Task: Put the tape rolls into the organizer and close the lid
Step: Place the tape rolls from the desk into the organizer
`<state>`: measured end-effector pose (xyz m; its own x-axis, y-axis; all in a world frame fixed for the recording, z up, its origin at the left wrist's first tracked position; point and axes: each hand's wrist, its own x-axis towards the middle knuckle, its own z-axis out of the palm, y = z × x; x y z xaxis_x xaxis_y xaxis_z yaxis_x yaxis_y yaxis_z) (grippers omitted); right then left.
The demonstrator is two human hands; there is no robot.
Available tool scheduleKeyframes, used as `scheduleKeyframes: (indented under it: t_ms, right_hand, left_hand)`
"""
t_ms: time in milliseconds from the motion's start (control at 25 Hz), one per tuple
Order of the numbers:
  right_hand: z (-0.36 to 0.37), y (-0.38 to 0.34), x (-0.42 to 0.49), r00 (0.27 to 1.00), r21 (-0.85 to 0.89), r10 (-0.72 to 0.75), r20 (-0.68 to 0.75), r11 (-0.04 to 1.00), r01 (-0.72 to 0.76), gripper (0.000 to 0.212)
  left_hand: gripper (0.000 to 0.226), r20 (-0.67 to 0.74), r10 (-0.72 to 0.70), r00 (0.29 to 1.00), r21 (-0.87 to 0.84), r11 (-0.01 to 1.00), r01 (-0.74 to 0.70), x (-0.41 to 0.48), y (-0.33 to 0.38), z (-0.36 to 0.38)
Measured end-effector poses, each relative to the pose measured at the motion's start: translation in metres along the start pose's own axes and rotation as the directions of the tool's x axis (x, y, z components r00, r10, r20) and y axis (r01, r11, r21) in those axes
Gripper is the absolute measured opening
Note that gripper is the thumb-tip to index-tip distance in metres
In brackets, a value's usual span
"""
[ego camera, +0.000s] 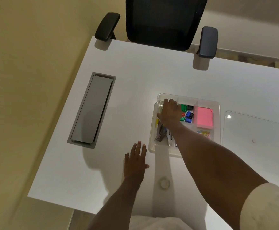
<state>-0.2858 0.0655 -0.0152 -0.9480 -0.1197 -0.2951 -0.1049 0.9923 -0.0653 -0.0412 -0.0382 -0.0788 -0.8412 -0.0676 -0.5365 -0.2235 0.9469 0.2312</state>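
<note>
A clear plastic organizer (pixel 216 103) sits on the white desk, divided into compartments. My right hand (pixel 169 112) reaches into its far left compartment, over a clear tape roll (pixel 160 105) that is mostly hidden under the fingers; whether the fingers grip it I cannot tell. A second clear tape roll (pixel 164 183) lies flat on the desk near the front edge. My left hand (pixel 135 161) rests flat on the desk with fingers spread, just left of the organizer's near corner. The clear lid (pixel 251 128) lies flat to the right of the organizer.
The organizer also holds coloured binder clips (pixel 187 112), a pink sticky-note pad (pixel 204 117), paper clips (pixel 205 134) and a stapler (pixel 160 132). A grey cable hatch (pixel 91 110) is set in the desk at left. A black office chair (pixel 165 22) stands behind the far edge.
</note>
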Motion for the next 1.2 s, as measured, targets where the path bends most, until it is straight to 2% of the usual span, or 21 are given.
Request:
scheduleKeyframes:
  t_ms: [200,360,640,720,800,880,1040,1200]
  right_hand:
    - [-0.001,-0.002,-0.001,1.0,0.007,-0.013,-0.005,1.0,0.013,0.054]
    - [-0.006,0.005,-0.019,0.995,0.059,-0.033,-0.092,0.998,0.039,0.039]
    - [0.007,0.038,-0.095,0.947,0.103,-0.175,-0.27,0.972,0.209,0.026]
    - [0.014,0.048,-0.117,0.937,0.057,-0.233,-0.259,0.965,0.256,0.022]
    - [0.022,0.054,-0.138,0.929,0.034,-0.285,-0.236,0.953,0.301,0.026]
    - [0.029,0.058,-0.159,0.928,0.061,-0.301,-0.22,0.945,0.321,0.032]
    - [0.048,0.062,-0.195,0.922,0.127,-0.332,-0.198,0.924,0.36,0.025]
    - [0.07,0.071,-0.229,0.926,0.181,-0.365,-0.1,0.908,0.378,0.028]
  left_hand:
    - [0.099,0.005,0.001,1.0,0.003,1.0,-0.001,-0.002,0.0,-0.001]
    - [0.098,0.023,-0.008,1.0,0.012,1.0,0.008,-0.003,0.002,-0.006]
    - [0.095,0.033,-0.013,0.999,0.058,0.998,0.011,-0.009,0.01,-0.019]
    - [0.094,0.042,-0.015,0.999,0.055,0.998,0.013,-0.01,0.012,-0.023]
    - [0.093,0.049,-0.019,0.999,0.047,0.999,0.016,-0.012,0.014,-0.026]
    - [0.093,0.046,-0.02,0.999,0.043,0.999,0.018,-0.015,0.015,-0.027]
    - [0.093,0.048,-0.021,0.999,0.034,0.999,0.019,-0.019,0.017,-0.028]
    - [0.094,0.059,-0.014,0.998,0.038,0.999,0.012,-0.021,0.017,-0.029]
